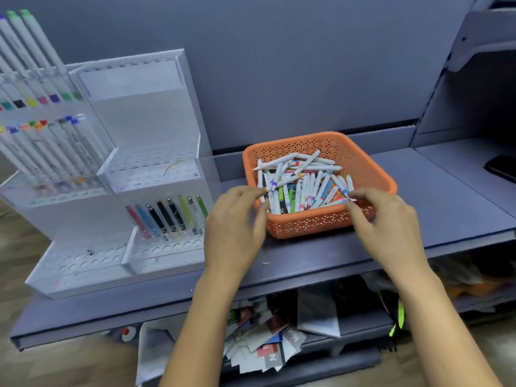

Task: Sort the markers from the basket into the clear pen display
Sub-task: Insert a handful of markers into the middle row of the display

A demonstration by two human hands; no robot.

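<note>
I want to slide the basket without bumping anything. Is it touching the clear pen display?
Apart. The head view shows a strip of bare shelf between the left side of the basket and the right wall of the pen display.

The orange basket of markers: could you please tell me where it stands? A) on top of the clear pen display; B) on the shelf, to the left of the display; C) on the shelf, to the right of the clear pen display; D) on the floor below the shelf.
C: the orange basket rests on the shelf, and the clear pen display stands on that same shelf to its left.
</note>
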